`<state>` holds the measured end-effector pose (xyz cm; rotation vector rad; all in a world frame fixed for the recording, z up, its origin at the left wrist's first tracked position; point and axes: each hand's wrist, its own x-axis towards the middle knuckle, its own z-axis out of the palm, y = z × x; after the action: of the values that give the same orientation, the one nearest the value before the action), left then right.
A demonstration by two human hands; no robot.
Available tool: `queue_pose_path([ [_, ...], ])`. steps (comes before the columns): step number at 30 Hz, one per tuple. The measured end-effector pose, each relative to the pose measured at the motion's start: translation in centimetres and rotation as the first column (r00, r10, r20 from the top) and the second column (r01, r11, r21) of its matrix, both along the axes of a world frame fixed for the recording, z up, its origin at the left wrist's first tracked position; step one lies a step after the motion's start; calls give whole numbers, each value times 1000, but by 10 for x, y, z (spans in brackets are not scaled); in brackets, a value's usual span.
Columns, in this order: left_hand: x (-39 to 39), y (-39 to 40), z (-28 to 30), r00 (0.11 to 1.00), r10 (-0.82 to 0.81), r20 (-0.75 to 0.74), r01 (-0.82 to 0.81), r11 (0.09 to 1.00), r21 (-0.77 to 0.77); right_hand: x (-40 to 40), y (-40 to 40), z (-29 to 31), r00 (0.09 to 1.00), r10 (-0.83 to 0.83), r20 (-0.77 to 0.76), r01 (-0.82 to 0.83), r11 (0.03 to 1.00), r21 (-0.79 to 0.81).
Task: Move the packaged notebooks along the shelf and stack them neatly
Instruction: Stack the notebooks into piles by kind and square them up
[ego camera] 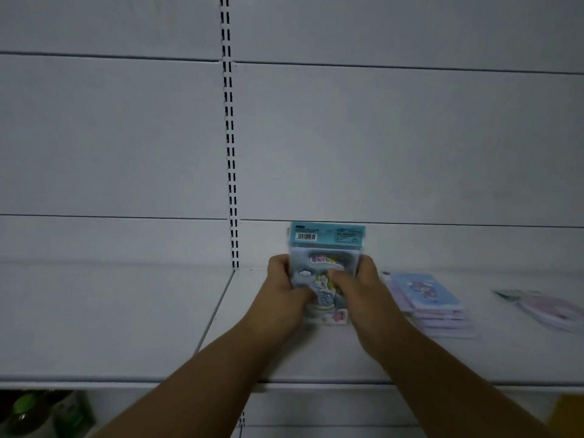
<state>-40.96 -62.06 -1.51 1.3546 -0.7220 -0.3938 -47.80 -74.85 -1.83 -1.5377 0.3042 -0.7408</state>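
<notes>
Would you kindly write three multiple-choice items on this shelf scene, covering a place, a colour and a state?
1. Where is the flat stack of pastel packaged notebooks relative to the hands?
A. right
B. left
C. behind

2. What colour is the header card of the held unicorn-print notebook pack?
A. red
B. teal
C. black

3. How is the held pack gripped?
A. left hand only
B. both hands
C. not gripped

Answers: 1 A, it lies right of the right hand. 2 B, the barcode strip is teal. 3 B, the left hand and right hand clasp its sides.
</notes>
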Motion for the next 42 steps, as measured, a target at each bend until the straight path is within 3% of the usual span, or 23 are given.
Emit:
queue_pose_path([
  [6, -3, 4, 1, 991, -72, -109, 74, 997, 20, -10, -6, -10, 992, 113, -53, -115, 993, -29],
  [10, -5, 5, 2, 998, -68, 18, 66, 995, 68, -13, -3, -10, 990, 113, -87, -119, 991, -67],
  [14, 4, 13, 2, 985, -94, 145, 67, 981, 182, -20, -11, -3, 973, 132, -190, -173, 961, -217],
  [17, 16, 20, 5, 954, -84, 288, -13, 947, 320, -27, -21, -1, 959, 129, -253, -214, 914, -345],
  [20, 24, 18, 5, 930, -30, 365, -111, 926, 360, -26, -25, 1, 957, 45, -287, -170, 889, -426],
  [22, 29, 15, 6, 940, 5, 342, -138, 920, 366, -20, -27, 6, 954, -29, -297, -107, 897, -429],
  [25, 37, 10, 12, 984, 39, 171, -106, 910, 402, -9, -28, 15, 926, -94, -366, -48, 932, -359],
  [27, 43, 4, 13, 984, 66, 166, -140, 861, 489, 0, -28, 18, 884, -117, -453, -44, 943, -329],
  [31, 57, -5, 10, 946, 66, 317, -265, 720, 641, 13, -26, 23, 825, -129, -550, -8, 971, -240],
  [33, 61, -7, 7, 932, 35, 359, -296, 645, 704, 18, -26, 24, 778, -161, -607, -13, 962, -271],
  [36, 64, -10, 2, 869, -18, 495, -408, 540, 736, 21, -25, 23, 702, -251, -667, -47, 917, -395],
  [38, 61, -9, 0, 843, -20, 538, -444, 538, 716, 19, -26, 21, 699, -321, -640, -52, 869, -493],
  [42, 49, 8, 1, 786, 11, 619, -506, 588, 631, -3, -22, 13, 773, -452, -446, -75, 633, -771],
])
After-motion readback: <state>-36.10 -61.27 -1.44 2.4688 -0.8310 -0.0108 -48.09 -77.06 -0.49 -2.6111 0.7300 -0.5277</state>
